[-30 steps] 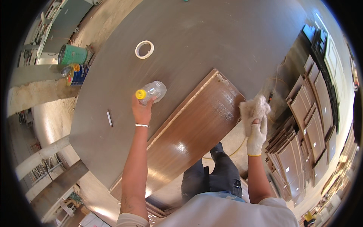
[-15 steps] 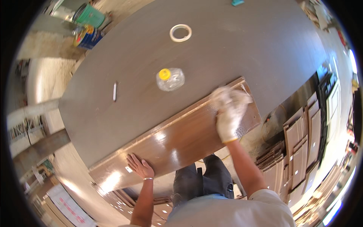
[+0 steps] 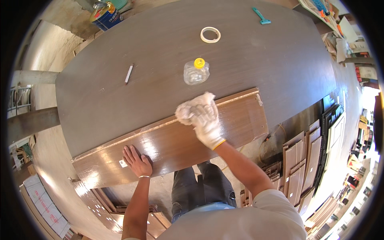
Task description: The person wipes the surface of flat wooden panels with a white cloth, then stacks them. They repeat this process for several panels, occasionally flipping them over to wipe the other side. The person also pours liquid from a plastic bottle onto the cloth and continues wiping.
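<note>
The bare left hand [image 3: 137, 161] rests, fingers apart, on a glossy brown wood-grain panel [image 3: 176, 144], likely stiff, slick and best held by its long edges; the white-gloved right hand [image 3: 206, 125] has fingers clamped on a fluffy off-white cloth [image 3: 185, 112], probably soft and light, beneath them.

A bunched whitish cloth [image 3: 189, 109] overlaps the glossy brown board [image 3: 176, 142].

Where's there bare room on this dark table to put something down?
Left of the white pen; also right of the bottle, nearer you than the teal tool. The near side is crowded: brown board, left hand, and right hand with cloth.
</note>
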A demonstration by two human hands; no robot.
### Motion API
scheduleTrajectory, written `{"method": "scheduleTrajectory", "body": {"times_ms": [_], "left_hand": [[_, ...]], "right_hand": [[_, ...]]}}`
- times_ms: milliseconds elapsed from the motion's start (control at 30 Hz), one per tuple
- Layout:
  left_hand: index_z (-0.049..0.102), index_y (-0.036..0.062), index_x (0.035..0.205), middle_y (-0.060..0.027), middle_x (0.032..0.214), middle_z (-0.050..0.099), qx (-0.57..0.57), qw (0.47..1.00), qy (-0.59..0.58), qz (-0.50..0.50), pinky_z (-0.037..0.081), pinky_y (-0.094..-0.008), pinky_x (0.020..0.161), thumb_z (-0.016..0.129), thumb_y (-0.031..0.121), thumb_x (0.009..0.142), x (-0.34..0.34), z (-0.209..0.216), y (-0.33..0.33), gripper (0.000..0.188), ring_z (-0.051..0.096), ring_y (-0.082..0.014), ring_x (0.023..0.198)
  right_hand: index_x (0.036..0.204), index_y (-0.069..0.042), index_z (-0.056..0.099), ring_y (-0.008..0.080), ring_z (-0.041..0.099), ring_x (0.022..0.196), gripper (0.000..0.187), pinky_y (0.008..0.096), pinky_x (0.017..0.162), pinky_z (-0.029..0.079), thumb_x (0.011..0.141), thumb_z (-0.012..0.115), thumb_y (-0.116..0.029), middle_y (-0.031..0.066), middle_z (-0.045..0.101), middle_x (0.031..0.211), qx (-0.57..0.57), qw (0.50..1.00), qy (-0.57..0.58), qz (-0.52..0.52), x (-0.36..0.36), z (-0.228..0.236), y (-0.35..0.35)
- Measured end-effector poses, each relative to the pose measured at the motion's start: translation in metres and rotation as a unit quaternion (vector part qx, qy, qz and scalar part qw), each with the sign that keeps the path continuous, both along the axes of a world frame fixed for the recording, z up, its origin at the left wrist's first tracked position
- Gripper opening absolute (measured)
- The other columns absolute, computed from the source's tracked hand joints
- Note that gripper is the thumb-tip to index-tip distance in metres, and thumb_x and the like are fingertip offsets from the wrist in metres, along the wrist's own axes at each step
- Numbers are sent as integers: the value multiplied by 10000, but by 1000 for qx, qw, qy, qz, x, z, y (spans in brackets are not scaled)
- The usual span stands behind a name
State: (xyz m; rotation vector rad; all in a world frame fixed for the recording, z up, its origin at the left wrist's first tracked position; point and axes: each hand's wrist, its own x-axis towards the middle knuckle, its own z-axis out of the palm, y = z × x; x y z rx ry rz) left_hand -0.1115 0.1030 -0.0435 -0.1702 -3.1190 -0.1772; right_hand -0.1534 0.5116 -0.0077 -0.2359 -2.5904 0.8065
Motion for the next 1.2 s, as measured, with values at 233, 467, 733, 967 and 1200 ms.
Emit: {"method": "scheduleTrajectory", "body": {"times_ms": [233, 467, 733, 967, 1200], "left_hand": [[403, 11, 1595, -249, 1717, 255, 24, 995, -72, 62, 48, -611, 1302, 559, 288, 901, 0, 7, 2, 763, 147, -437, 1614], [379, 32, 1608, -226, 1735, 208, 45, 992, -99, 64, 55, -637, 1293, 570, 324, 943, 5, 10, 2, 751, 119, -423, 1622], [407, 23, 1582, -209, 1726, 241, 231, 963, -137, -3, 103, -642, 1288, 638, 289, 932, 7, 25, -18, 740, 161, -401, 1619], [445, -13, 1546, -239, 1687, 309, 234, 959, -73, 144, 128, -609, 1294, 743, 223, 874, 34, 36, -222, 771, 216, -437, 1592], [438, -8, 1564, -239, 1667, 353, 201, 963, -169, 57, 103, -636, 1290, 611, 491, 979, 32, 25, -311, 788, 192, -435, 1601]], "right_hand": [[1411, -45, 561, 303, 560, 1250, 477, 394, 1041, 501, 941, 559, 36, 168, 606, 1340, 37, 953, -121, -276, 9, -41, 122], [1421, -107, 583, 475, 346, 1509, 692, 642, 1259, 224, 763, 798, -82, 205, 531, 1514, 152, 980, -118, 51, 19, -46, -110], [1521, -83, 512, 350, 473, 1449, 602, 477, 1237, 359, 938, 661, -99, 149, 555, 1517, 66, 989, -133, 0, -9, -34, -123], [1574, -40, 441, 369, 495, 1413, 706, 469, 1235, 372, 907, 670, -22, 198, 522, 1521, 229, 964, -98, 96, -19, -58, -300], [1487, -142, 535, 388, 370, 1481, 708, 572, 1231, 266, 852, 807, -299, 159, 526, 1515, 237, 892, -61, 380, -101, -43, -704]]}}
